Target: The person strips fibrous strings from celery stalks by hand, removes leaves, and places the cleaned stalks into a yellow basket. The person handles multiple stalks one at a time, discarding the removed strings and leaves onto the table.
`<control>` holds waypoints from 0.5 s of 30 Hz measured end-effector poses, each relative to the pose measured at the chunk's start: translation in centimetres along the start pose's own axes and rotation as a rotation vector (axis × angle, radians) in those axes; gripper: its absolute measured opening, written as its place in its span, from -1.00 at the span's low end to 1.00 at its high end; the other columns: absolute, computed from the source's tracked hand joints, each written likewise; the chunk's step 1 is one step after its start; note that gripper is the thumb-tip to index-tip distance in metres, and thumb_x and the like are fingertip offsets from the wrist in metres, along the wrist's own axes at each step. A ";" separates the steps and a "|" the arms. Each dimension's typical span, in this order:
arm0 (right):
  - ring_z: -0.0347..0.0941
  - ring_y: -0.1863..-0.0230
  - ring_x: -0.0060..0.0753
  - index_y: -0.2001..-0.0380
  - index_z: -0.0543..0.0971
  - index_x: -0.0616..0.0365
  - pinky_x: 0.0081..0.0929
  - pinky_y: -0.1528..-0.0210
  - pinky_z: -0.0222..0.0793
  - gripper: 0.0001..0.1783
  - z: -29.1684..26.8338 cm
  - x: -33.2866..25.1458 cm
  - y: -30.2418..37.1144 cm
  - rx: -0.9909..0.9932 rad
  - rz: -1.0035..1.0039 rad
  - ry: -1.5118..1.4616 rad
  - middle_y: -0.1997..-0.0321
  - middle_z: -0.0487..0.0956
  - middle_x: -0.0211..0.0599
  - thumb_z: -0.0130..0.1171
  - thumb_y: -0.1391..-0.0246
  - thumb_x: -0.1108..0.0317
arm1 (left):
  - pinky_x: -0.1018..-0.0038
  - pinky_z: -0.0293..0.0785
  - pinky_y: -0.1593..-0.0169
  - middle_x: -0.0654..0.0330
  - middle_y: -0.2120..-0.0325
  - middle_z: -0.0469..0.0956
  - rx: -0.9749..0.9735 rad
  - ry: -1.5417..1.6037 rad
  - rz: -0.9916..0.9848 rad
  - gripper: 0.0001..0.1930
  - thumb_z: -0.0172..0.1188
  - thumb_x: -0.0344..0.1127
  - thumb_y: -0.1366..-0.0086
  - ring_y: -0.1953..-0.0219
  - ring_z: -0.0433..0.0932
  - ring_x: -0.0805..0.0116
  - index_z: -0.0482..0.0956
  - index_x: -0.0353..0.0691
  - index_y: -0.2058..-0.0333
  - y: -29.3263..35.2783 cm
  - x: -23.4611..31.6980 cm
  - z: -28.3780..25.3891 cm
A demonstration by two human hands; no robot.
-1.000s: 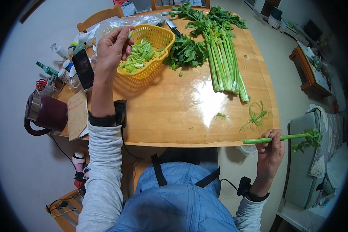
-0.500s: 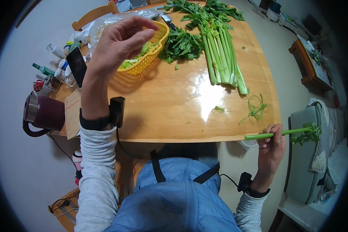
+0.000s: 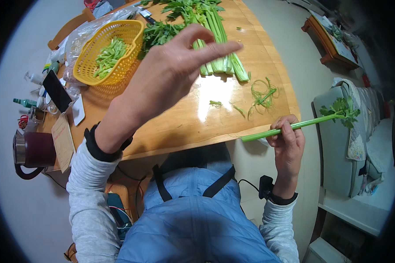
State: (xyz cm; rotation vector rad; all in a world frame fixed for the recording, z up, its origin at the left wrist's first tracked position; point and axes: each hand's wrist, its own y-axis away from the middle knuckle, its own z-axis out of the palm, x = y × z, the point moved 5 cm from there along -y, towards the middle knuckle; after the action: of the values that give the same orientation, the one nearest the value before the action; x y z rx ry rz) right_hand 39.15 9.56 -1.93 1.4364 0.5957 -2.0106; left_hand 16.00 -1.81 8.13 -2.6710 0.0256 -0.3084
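While the right hand (image 3: 289,142) pinches a leafy celery stalk (image 3: 309,123) between thumb and fingers near a corner of the table (image 3: 171,128), the left hand (image 3: 169,72) hangs over it, thumb and forefinger spread apart. Stringy peelings (image 3: 266,100) lie beyond the stalk; farther off are a yellow basket (image 3: 87,59) with cut pieces (image 3: 111,57) inside and the celery bunch (image 3: 216,24).

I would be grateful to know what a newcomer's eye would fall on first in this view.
Probably the left hand, large over the table, its thumb and finger parted and partly hiding the bunch of celery. Next might come the bright yellow basket at the upper left, with cut green pieces inside, and the right hand by the table's near right corner, holding one leafy stalk.
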 end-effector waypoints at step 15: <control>0.30 0.46 -0.66 0.32 0.39 0.16 -0.68 0.42 0.25 -0.80 1.9 -1.1 -1.2 -0.058 0.003 -0.063 0.42 0.41 -0.40 -0.02 -0.29 0.25 | 0.32 0.43 0.15 0.11 0.35 0.52 -0.005 0.311 0.175 -0.62 0.26 -0.33 -0.10 0.27 0.50 0.17 0.49 -0.27 0.09 3.3 6.6 4.0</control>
State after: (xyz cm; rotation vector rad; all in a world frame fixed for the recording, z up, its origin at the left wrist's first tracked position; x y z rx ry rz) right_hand 37.25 9.40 -0.22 1.3337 0.6189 -2.0121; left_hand 23.38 -3.47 4.54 -2.5770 0.3532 -0.6617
